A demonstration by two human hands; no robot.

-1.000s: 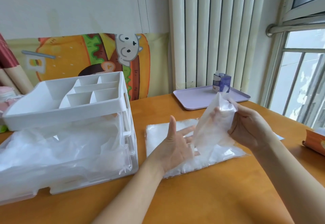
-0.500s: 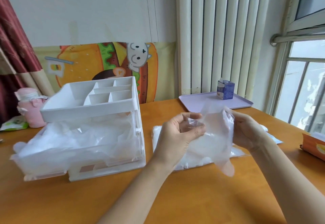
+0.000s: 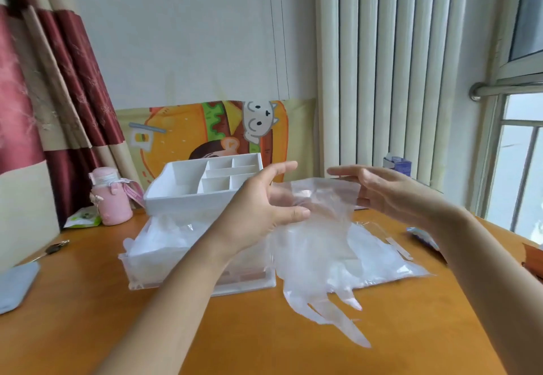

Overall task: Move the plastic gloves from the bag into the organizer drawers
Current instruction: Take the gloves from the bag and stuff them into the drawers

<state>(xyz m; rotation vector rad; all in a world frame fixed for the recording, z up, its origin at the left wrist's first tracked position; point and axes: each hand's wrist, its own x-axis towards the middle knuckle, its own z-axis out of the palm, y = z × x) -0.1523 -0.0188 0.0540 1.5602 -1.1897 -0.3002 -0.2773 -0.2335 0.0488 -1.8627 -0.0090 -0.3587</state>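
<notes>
Head view. Thin clear plastic glove (image 3: 317,257) held up over orange wooden counter (image 3: 264,345), tips dangling. Cuff pinched between thumb and fingers of left hand (image 3: 264,207) and of right hand (image 3: 388,195). Flat clear plastic bag (image 3: 390,263) on counter under glove. Just left: white plastic organizer (image 3: 205,186), lower drawer (image 3: 164,245) pulled out, stuffed with clear gloves. Pink bottle (image 3: 110,198) beyond organizer.
</notes>
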